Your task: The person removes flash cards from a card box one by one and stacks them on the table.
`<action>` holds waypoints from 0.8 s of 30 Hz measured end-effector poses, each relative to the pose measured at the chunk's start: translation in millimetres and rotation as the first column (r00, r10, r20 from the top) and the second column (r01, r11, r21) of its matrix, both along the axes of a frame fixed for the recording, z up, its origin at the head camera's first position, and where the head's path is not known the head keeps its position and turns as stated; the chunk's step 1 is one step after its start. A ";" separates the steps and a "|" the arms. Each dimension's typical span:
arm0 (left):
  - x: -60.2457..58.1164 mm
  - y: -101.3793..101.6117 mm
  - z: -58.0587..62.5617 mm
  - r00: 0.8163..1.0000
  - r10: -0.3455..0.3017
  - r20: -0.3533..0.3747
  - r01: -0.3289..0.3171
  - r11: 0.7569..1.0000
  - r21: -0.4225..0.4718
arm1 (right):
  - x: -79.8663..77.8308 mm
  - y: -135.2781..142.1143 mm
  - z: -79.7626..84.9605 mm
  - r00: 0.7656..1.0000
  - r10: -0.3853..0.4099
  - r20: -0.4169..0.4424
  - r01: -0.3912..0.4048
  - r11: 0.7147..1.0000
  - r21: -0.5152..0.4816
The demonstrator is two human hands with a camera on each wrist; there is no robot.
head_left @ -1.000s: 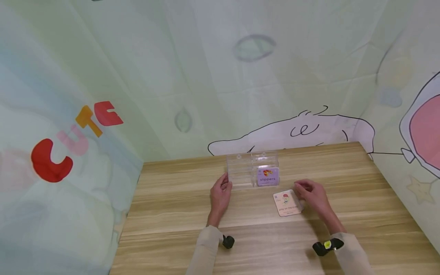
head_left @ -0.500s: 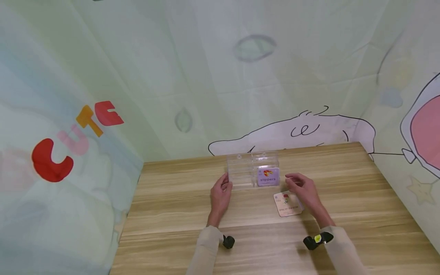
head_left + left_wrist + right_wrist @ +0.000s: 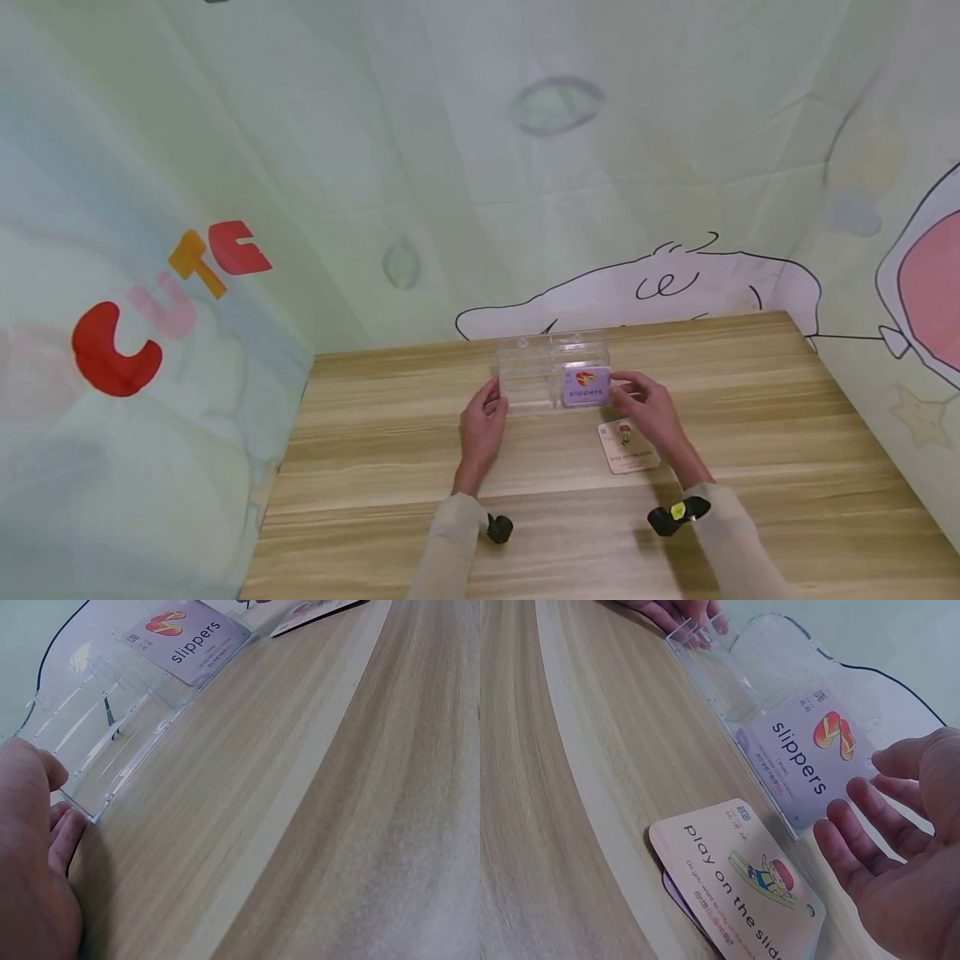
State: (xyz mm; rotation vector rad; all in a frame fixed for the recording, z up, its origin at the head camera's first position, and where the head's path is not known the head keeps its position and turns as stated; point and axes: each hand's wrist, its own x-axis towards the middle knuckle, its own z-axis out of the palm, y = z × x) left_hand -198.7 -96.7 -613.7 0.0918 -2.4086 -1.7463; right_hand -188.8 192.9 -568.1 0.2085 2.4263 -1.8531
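A clear plastic card holder point(image 3: 525, 375) with two side-by-side sections stands near the back of the table. Its right section bears a purple card point(image 3: 587, 387) that reads "slippers". My left hand point(image 3: 482, 427) holds the holder's left end, thumb and fingers about its corner, as the left wrist view shows. At the other end is my right hand point(image 3: 654, 412), its fingers loosely bent and fingertips right at the purple card's right edge. A peach "play on the slide" card point(image 3: 735, 877) lies on the table before the right hand, with a purple edge showing beneath it.
The wood-grain table point(image 3: 360, 467) meets a printed cloth backdrop point(image 3: 420, 167) at its back and sides. Dark wrist cameras point(image 3: 500, 527) sit on both wrists, over light sleeves.
My right hand has moved left and slightly up, from beside the peach card to the holder's right end. The left hand, holder and cards stay in place.
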 end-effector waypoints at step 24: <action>-0.4 -0.4 -1.5 1.000 -0.001 0.004 0.001 1.000 0.006 | -4.0 -6.8 2.4 1.000 -0.016 0.017 0.017 0.997 -0.074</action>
